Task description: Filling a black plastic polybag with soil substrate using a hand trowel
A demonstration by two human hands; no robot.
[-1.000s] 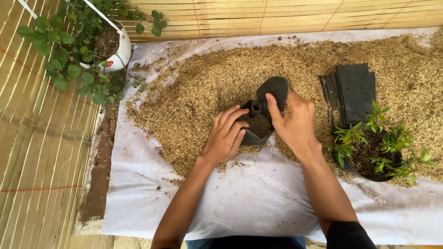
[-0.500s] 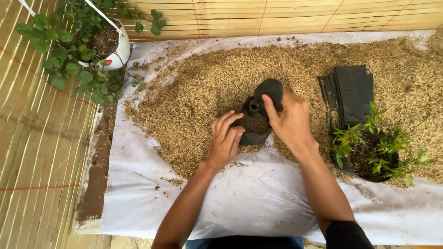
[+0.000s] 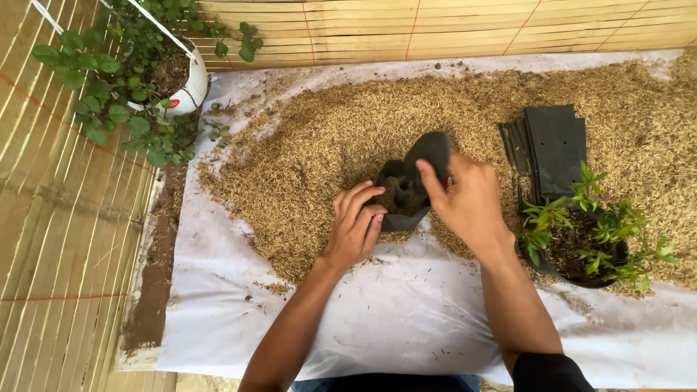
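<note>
Since 0.5 s ago the black bag (image 3: 406, 190) has hardly moved; it sits in the same spot at the near edge of the husk pile (image 3: 465, 123), in the middle of the scene. The left hand (image 3: 356, 225) has its fingers curled a little tighter against the bag's left side, closed on it. The right hand (image 3: 468, 199) is closed on the bag's right rim, its thumb up along the raised flap, much as before. Dark soil shows inside the bag's open mouth.

To the right, far of the hand, a stack of flat black bags (image 3: 548, 145) lies on the husks, rectangular and plain, no label to be read. Just near it, a filled black bag with a small green plant (image 3: 588, 232) stands close beside the right wrist. At the far left, a round white pot (image 3: 190, 87) holds a leafy plant; it carries a small red mark too small to tell. All rests on a white sheet (image 3: 406, 327) over bamboo matting (image 3: 65, 239).
</note>
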